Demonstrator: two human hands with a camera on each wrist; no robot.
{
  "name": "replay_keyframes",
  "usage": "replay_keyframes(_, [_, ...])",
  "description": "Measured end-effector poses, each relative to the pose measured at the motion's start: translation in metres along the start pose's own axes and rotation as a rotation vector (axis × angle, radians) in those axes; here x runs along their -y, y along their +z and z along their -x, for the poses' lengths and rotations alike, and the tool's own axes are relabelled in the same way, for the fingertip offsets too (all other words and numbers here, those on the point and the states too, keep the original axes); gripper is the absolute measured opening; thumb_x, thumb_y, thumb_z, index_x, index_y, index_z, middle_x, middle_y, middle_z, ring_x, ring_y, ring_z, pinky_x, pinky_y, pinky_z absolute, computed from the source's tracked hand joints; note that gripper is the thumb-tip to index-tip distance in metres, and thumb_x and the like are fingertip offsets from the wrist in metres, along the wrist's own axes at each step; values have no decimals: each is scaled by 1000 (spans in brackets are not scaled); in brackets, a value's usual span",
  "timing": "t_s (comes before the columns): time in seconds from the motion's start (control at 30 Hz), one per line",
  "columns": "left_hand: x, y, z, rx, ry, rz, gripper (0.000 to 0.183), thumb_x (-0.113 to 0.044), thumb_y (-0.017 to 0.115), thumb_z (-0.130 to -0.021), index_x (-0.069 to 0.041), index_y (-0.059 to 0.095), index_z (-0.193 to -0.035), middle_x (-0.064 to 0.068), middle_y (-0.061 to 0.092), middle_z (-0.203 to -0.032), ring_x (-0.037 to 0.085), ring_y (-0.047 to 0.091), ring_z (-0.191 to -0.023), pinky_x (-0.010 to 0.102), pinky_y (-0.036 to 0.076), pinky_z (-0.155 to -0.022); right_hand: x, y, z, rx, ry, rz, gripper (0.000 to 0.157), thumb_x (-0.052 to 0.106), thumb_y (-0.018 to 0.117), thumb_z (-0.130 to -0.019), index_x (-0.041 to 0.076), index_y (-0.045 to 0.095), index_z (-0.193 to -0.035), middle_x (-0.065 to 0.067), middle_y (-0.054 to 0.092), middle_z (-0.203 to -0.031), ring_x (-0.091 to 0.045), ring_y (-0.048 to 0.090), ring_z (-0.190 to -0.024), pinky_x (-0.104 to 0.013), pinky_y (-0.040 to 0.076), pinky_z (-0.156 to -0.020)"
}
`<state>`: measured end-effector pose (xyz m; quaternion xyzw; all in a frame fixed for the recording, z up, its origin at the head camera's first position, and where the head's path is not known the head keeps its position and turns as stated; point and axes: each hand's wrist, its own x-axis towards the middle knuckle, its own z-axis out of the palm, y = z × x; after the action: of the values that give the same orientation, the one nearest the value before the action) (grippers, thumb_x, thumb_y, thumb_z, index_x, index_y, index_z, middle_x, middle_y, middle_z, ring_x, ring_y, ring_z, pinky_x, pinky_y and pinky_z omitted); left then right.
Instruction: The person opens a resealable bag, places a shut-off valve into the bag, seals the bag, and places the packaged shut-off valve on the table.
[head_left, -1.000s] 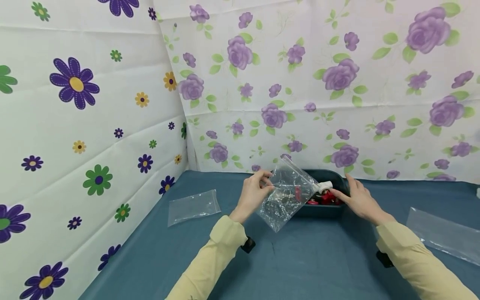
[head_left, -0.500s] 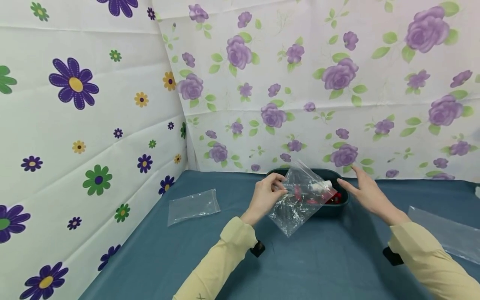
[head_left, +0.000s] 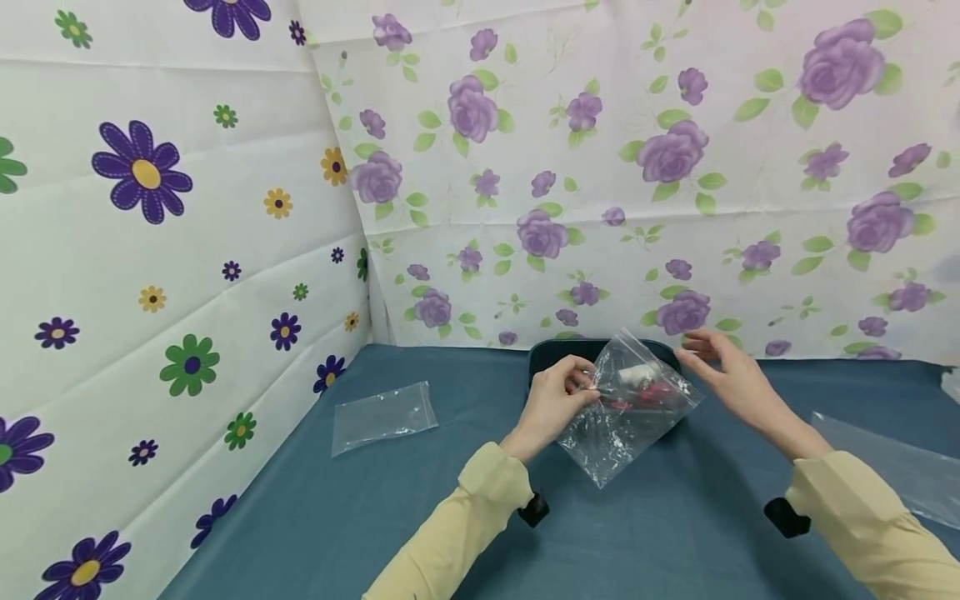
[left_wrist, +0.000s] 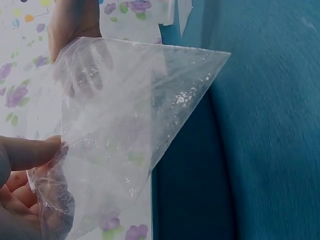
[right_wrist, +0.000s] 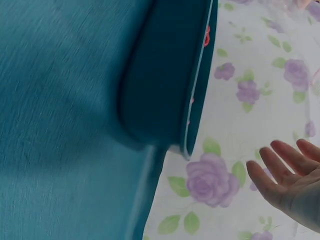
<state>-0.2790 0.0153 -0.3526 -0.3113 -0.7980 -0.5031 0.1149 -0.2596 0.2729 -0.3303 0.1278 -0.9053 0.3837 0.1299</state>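
My left hand [head_left: 553,402] pinches a clear zip-lock bag [head_left: 626,425] by its left side, thumb against fingers, as the left wrist view also shows. The bag hangs in front of a dark teal bin [head_left: 542,354] and looks flat. Through the film a white item and several red ones show inside the bin. My right hand [head_left: 723,375] hovers by the bag's upper right edge, fingers relaxed and holding nothing. In the right wrist view that hand [right_wrist: 292,180] has its fingers spread, apart from the bin [right_wrist: 165,85].
One flat clear bag [head_left: 384,418] lies on the blue tablecloth [head_left: 645,542] at left. A longer clear plastic bag [head_left: 892,467] lies at right, partly behind the right sleeve. Flowered curtains [head_left: 465,167] stand behind the table and along its left side.
My left hand has carried the bag rightward, across the front of the bin. My right hand has drawn back from the bin's right rim and lifted a little.
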Motion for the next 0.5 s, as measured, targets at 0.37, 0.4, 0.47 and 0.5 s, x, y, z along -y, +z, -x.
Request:
replay_keyframes(0.37, [-2,9,2,4,38,6,24,-6,68,-81,-4,60,-104,-4,57,-78,4,50,-58,18,44,-56,12,1,9,63,-19,-47,48,39,44,-95,1,49,-124,-20,53,-115,-36,50,-104,-51,42,-79])
replay_keyframes(0.4, [-2,9,2,3,40,5,24,-6,68,-81,-3,60,-104,-4,57,-78,4,50,-59,18,44,-56,13,1,10,67,-22,-42,46,38,44,-95,1,51,-122,-19,55,-114,-34,52,-101,-49,43,-77])
replay_keyframes(0.47, [-2,10,2,2,47,10,23,-6,67,-82,-3,60,-104,-4,58,-78,4,50,-59,18,44,-57,14,0,12,77,-29,-24,43,37,45,-95,2,54,-119,-15,58,-106,-30,55,-94,-45,46,-72])
replay_keyframes(0.5, [-1,10,2,1,51,13,23,-5,67,-82,-3,60,-104,-4,58,-78,4,50,-59,18,44,-57,14,0,13,79,-37,-14,41,36,46,-95,3,56,-117,-12,60,-101,-27,56,-90,-42,46,-70])
